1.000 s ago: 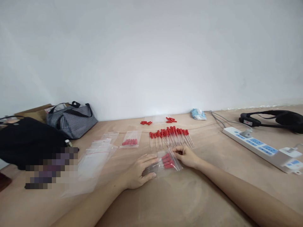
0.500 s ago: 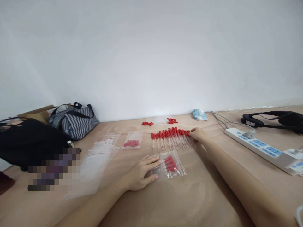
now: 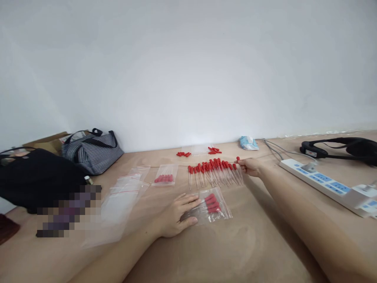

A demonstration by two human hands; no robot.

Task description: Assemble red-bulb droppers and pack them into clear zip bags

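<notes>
Brown table [image 3: 224,251] against a pale wall [image 3: 188,70], two hands apart.
The left hand [image 3: 179,214] lies spread on a clear bag [image 3: 225,207] holding red-topped droppers [image 3: 212,203]; farther toward the table's back edge, the right hand [image 3: 250,166] pinches a single dropper [image 3: 238,158] at the right end of a loose row [image 3: 210,167]. A striped bag [image 3: 100,153] sits near the back edge.

No legible lettering — none on anything.
</notes>
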